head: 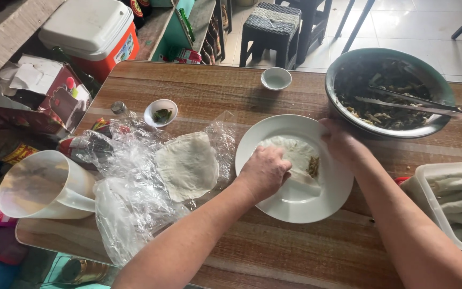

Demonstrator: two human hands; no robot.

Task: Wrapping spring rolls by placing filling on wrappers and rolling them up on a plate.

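While the stack of round wrappers (187,165) lies on clear plastic well left of the fingers, the left hand (264,172) presses curled fingers onto the thin wrapper (295,152) on the white plate (295,206). Just right of its knuckles sits a small dark filling (313,166). The right hand (340,142) grips the wrapper's far edge, probably pinching it. Folding evenly, snug over the filling, would keep it neat.

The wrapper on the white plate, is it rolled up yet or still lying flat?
Mostly flat: the wrapper lies spread on the white plate, filling uncovered, while the left hand presses its near edge.
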